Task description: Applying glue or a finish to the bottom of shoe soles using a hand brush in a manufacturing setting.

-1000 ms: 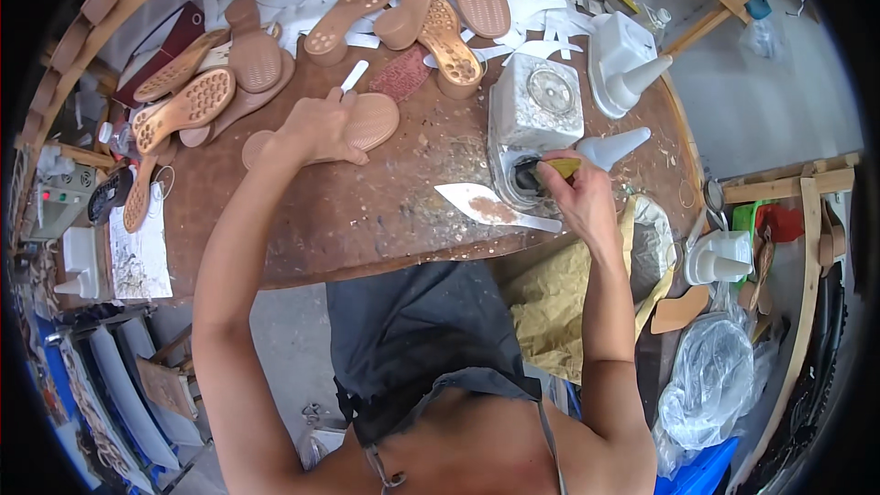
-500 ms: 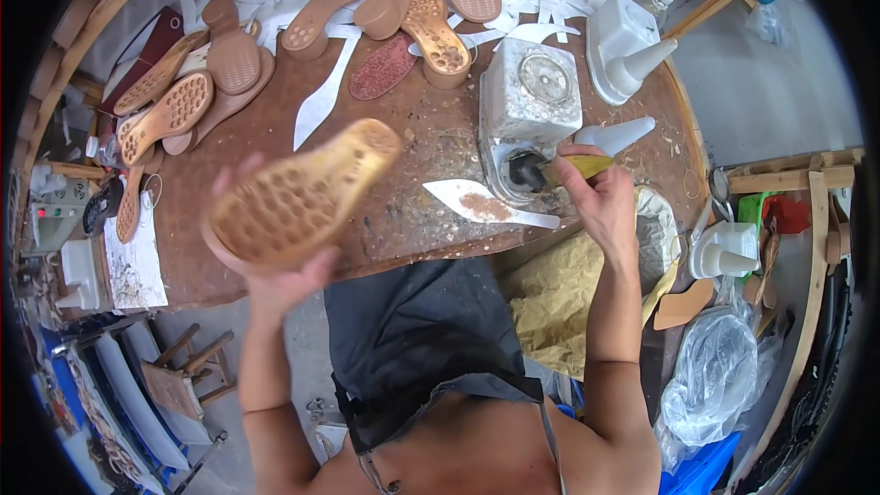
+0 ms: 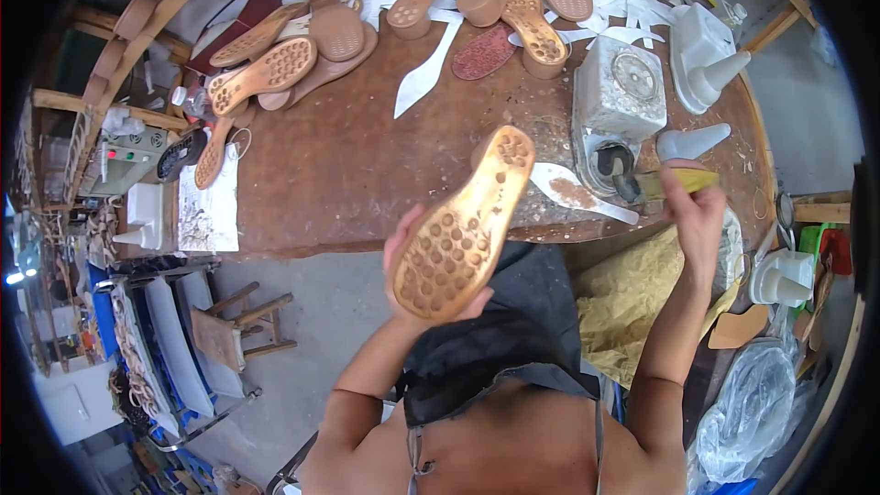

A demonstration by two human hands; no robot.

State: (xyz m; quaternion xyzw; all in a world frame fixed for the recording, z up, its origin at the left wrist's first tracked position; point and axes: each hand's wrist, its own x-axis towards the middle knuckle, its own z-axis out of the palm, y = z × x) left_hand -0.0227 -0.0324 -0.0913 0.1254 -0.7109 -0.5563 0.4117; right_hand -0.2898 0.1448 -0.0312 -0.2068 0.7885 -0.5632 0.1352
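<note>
My left hand (image 3: 475, 304) is closed around a tan shoe sole (image 3: 458, 247), held tilted over the table's near edge. Its dimpled side faces up and has a wet-looking shine. In my right hand (image 3: 697, 211) is the yellow-green handle of a brush (image 3: 649, 186). The dark bristle end sits at the open cup of a white, glue-crusted dispenser pot (image 3: 621, 82); how deep it reaches I cannot tell. Between sole and pot lies a white blade-shaped piece (image 3: 577, 194) with a brown smear.
More tan soles (image 3: 263, 76) lie at the back left and far middle, among white offcuts (image 3: 426, 73) and a red oval pad (image 3: 483, 52). Further white pots (image 3: 701, 60) stand at the right. A yellow paper-like sack (image 3: 632, 307) hangs below the table edge; a wooden stool (image 3: 243, 325) stands lower left.
My left hand has brought the sole rightward from over the table toward my body and the pot. The brush has shifted slightly out of the cup. The whole view has swung left.
</note>
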